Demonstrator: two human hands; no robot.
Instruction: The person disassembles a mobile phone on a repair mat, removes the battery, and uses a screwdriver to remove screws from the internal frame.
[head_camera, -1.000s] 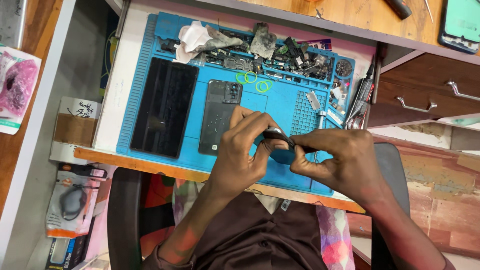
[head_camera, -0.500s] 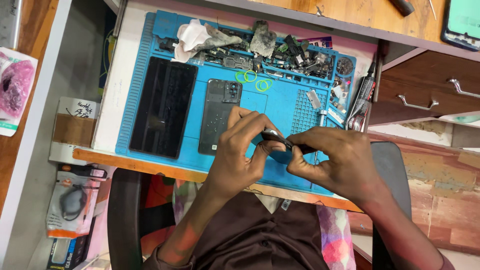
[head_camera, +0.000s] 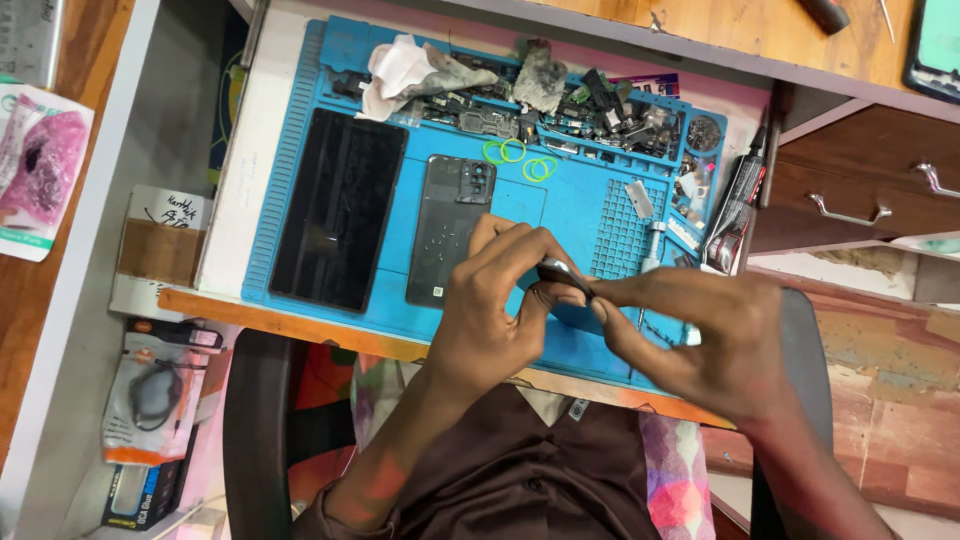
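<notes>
Fingers (head_camera: 545, 262) of the left hand (head_camera: 495, 320) and those of the right hand (head_camera: 700, 335) stay pinched from both sides on a small dark metal part (head_camera: 562, 278), held just above the near edge of the blue silicone repair mat (head_camera: 590, 215). Since a second ago the hands have barely shifted, so the fiddling goes on in place. To the left lie a grey phone back cover (head_camera: 450, 230) and a black glass screen panel (head_camera: 338, 208); loose components (head_camera: 600, 115) crowd the far edge, nothing blocking.

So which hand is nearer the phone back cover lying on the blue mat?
Left. The left hand sits right beside the grey phone back cover, its fingers at the cover's right edge. The right hand is farther right, meeting the left on a small dark part.
</notes>
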